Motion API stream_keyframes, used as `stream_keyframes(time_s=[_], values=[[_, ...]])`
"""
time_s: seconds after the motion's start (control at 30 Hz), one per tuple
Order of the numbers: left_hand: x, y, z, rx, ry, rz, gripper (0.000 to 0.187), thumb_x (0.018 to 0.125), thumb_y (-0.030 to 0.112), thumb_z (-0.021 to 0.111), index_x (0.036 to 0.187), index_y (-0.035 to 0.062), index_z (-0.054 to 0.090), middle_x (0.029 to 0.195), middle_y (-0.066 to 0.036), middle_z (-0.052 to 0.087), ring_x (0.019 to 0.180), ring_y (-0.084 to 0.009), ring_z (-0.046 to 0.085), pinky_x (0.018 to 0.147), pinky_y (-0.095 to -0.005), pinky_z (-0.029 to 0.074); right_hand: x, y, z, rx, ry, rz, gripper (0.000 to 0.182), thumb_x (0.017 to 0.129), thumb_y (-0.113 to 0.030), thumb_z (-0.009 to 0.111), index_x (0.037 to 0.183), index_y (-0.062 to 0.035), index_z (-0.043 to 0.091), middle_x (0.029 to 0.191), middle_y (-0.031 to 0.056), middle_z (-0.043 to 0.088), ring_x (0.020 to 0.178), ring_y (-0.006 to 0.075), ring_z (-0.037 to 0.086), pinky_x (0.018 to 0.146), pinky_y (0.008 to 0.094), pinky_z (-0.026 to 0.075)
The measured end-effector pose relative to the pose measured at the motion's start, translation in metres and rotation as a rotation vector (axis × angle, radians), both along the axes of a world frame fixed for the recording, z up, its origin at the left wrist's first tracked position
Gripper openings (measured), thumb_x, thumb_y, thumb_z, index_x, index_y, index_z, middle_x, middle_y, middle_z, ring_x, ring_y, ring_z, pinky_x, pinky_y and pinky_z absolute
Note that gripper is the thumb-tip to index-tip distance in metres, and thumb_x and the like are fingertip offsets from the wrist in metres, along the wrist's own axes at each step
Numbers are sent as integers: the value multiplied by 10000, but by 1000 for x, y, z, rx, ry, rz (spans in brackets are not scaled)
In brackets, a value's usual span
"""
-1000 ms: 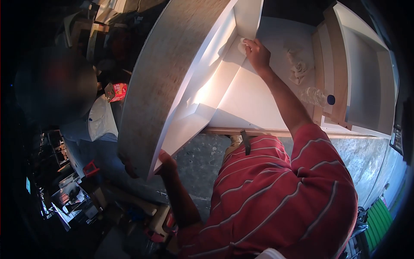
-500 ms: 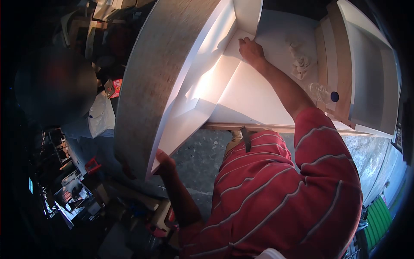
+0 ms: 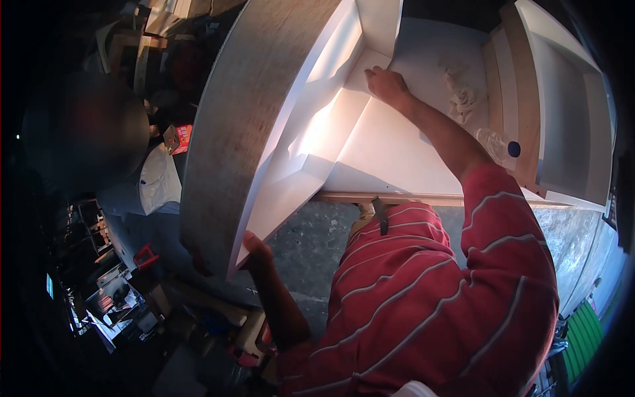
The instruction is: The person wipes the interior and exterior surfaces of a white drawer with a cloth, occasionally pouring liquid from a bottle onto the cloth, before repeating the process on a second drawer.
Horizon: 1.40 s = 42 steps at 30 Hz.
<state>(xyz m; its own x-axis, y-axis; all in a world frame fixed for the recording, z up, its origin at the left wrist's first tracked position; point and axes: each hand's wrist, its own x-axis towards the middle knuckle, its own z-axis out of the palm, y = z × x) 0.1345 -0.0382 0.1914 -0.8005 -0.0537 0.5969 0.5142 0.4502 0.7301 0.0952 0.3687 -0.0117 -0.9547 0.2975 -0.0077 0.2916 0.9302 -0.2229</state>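
A white-lined wooden box (image 3: 254, 112) with a brown plywood outer side leans over the white work surface (image 3: 403, 145). My left hand (image 3: 256, 253) grips the near lower corner of that box, thumb on its white edge and fingers round the plywood side. At the box's bottom edge, farther in, my right hand (image 3: 387, 86) is closed with its fingers curled against the white board. Whatever lies inside those fingers, if anything, is hidden. To the right of my right hand lies a crumpled pale cloth (image 3: 462, 100).
A clear plastic bottle with a blue cap (image 3: 513, 149) lies by my right forearm. Another white-lined wooden box (image 3: 569, 112) stands at the right. A red box (image 3: 180, 139) and a plastic bag (image 3: 157, 182) sit at the left. A red stool (image 3: 145, 257) is on the floor.
My right hand has slid slightly toward me along the bottom edge of the box, still closed. My left hand keeps its hold on the corner. The whole view has shifted slightly.
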Motion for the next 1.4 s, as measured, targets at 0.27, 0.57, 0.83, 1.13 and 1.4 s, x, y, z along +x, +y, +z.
stream_keyframes(time_s=[0.27,0.57,0.83,1.13,1.4], values=[[-4,-1,-4,60,72,-1,689,712,227,657,1249,-64,339,1117,-227,512,949,-307,600,815,-432,529,14,-4,-5,-79,38,128,230,877,-193,486,1043,-71,586,931,92,630,767,237,666,608,368,539],[2,-5,-3,98,-125,-67,664,722,234,643,1237,-63,345,1110,-238,518,921,-309,614,798,-425,543,15,-6,-15,-121,227,82,174,892,-186,483,980,-88,596,861,91,602,706,285,627,616,398,520],[0,12,4,155,-36,-95,622,724,233,635,1207,-72,388,1081,-231,532,912,-298,613,787,-412,543,16,-17,-20,-114,189,95,205,883,-180,480,1031,-110,604,880,81,598,700,292,631,595,423,522],[-6,-4,-6,38,48,-78,681,712,249,655,1242,-65,364,1073,-215,539,911,-303,611,799,-415,534,17,-34,-19,8,61,140,255,871,-188,498,1104,-104,558,920,82,613,718,242,668,554,365,547],[-2,2,13,-136,71,-38,744,739,358,695,1281,-24,358,1262,-222,412,1127,-320,494,890,-469,474,-9,-4,-15,34,74,-161,333,858,-222,512,1137,-44,539,976,120,583,779,270,653,632,380,553]])
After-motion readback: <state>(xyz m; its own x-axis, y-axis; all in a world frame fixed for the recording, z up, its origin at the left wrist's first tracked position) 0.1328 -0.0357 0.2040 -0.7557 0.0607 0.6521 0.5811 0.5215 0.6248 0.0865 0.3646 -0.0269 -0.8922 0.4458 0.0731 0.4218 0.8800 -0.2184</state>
